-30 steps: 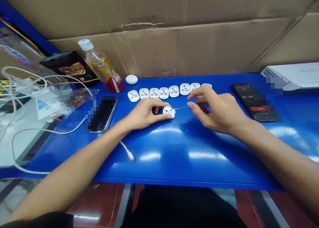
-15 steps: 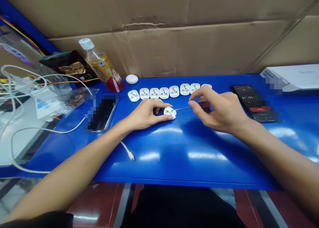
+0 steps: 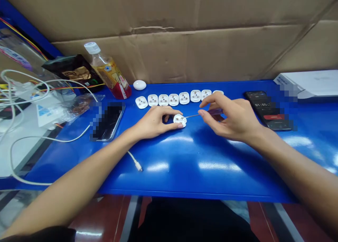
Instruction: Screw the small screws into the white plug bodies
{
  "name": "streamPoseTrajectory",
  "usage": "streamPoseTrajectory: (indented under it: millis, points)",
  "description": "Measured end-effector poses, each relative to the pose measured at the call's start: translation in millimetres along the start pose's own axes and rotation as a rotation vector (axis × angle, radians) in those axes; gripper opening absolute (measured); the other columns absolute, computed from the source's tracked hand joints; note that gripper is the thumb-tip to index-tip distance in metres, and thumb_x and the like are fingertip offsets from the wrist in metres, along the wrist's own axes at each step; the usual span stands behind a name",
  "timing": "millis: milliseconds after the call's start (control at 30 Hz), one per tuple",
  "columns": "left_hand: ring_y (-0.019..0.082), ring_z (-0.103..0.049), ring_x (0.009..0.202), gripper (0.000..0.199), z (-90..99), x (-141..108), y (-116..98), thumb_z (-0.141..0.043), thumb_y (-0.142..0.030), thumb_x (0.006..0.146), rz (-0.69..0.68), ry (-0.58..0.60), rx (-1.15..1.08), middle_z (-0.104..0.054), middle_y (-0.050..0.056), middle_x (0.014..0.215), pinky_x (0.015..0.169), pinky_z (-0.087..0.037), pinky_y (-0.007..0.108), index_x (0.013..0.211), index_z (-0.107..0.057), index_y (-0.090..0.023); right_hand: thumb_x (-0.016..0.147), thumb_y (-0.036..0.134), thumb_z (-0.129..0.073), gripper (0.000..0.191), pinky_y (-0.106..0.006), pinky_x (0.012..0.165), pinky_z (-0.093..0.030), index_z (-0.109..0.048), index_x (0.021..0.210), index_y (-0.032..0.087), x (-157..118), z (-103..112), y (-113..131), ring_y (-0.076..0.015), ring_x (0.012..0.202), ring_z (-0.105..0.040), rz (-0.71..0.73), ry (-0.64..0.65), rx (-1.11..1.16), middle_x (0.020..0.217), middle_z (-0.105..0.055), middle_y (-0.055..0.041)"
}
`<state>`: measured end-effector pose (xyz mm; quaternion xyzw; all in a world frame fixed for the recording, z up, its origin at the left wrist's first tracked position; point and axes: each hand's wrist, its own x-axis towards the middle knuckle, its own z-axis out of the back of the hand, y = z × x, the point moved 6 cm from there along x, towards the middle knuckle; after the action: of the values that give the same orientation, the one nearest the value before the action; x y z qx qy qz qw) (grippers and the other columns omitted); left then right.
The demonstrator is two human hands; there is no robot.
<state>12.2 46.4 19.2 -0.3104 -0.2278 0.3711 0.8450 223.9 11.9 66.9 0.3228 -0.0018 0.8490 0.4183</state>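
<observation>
A screwdriver (image 3: 208, 113) sits in the person's right hand (image 3: 233, 120), its handle partly behind the fingers. Its tip is too small to show whether it touches the white plug (image 3: 180, 120), which the left hand (image 3: 154, 122) partly covers. The last plug (image 3: 218, 92) in the row is half hidden behind the right hand. A pixel block blurs the phone (image 3: 108, 121) on the desk, and another covers the end of a second phone (image 3: 265, 110). The bottle's label (image 3: 112, 74) is too small to read. The white box (image 3: 308, 83) runs off the right edge, the tangled cables (image 3: 16, 90) off the left, and the left forearm (image 3: 66, 178) off the bottom.
</observation>
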Motion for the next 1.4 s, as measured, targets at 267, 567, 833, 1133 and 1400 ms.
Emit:
streamPoseTrajectory:
  millis: [267, 567, 833, 1133, 1400]
  points:
    - [0.014, -0.051, 0.069, 0.044, -0.8, -0.3, 1.4, -0.080, -0.052, 0.095, -0.006, 0.002, 0.002, -0.070, 0.000, 0.082, 0.067, -0.037, 0.029, 0.125, -0.083, -0.021, 0.096, 0.027, -0.066, 0.016, -0.031, 0.056, -0.050, -0.063, 0.111, 0.024, 0.0, 2.0, 0.9, -0.0207, 0.063, -0.074, 0.022, -0.014, 0.006, 0.081, -0.079, -0.0018]
    - [0.015, -0.052, 0.069, 0.043, -0.5, 0.0, -0.9, -0.081, -0.051, 0.094, -0.006, -0.002, -0.005, -0.072, 0.001, 0.083, 0.068, -0.037, 0.029, 0.125, -0.083, -0.021, 0.097, 0.031, -0.067, 0.013, -0.031, 0.056, -0.051, -0.063, 0.108, 0.026, 0.2, 0.5, -2.6, -0.0219, 0.063, -0.074, -0.022, -0.014, 0.015, 0.078, -0.077, -0.0014]
    - [0.014, -0.053, 0.071, 0.044, -1.6, -0.1, 0.1, -0.080, -0.053, 0.095, -0.008, 0.016, 0.000, -0.073, 0.001, 0.086, 0.069, -0.039, 0.029, 0.126, -0.083, -0.022, 0.098, 0.029, -0.064, 0.008, -0.031, 0.057, -0.052, -0.062, 0.105, 0.026, 0.5, 1.5, -1.5, -0.0212, 0.066, -0.076, 0.007, -0.026, 0.017, 0.082, -0.079, -0.0018]
    - [0.014, -0.053, 0.070, 0.044, -1.6, -0.6, 0.1, -0.079, -0.054, 0.095, 0.006, 0.008, -0.002, -0.073, 0.001, 0.087, 0.068, -0.039, 0.029, 0.124, -0.083, -0.022, 0.100, 0.031, -0.065, 0.012, -0.031, 0.055, -0.048, -0.065, 0.110, 0.025, -1.1, 0.0, -0.2, -0.0214, 0.064, -0.076, 0.050, -0.011, -0.015, 0.081, -0.080, -0.0016]
    - [0.014, -0.051, 0.070, 0.042, -1.9, -0.4, -0.5, -0.079, -0.053, 0.095, -0.004, 0.009, -0.003, -0.072, 0.001, 0.086, 0.068, -0.038, 0.029, 0.123, -0.083, -0.022, 0.100, 0.034, -0.065, 0.014, -0.031, 0.055, -0.046, -0.067, 0.111, 0.024, -1.8, -1.1, -1.5, -0.0209, 0.060, -0.073, 0.048, -0.003, -0.017, 0.076, -0.078, -0.0011]
